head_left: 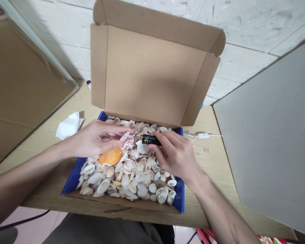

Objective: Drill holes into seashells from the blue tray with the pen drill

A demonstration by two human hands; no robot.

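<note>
Between the thumb and fingers of my left hand [101,137] is a small white seashell [125,136], held above the box. My right hand [174,150] grips a black mini drill [150,139]. Its thin metal tip [138,138] points left at the shell; whether it touches I cannot tell. Just below the held shell lies a reddish speckled shell [128,143]. An orange scallop shell [111,156] rests under my left hand. Many white and cream shells [128,176] fill the blue-sided cardboard box [179,195] beneath both hands.
The box's lid [155,74] stands raised against the tiled wall [244,30]. A crumpled white tissue [69,125] lies left on the wooden table [205,159]. A white cable with an inline switch [202,135] runs to the right. Large panels [271,135] stand at both sides.
</note>
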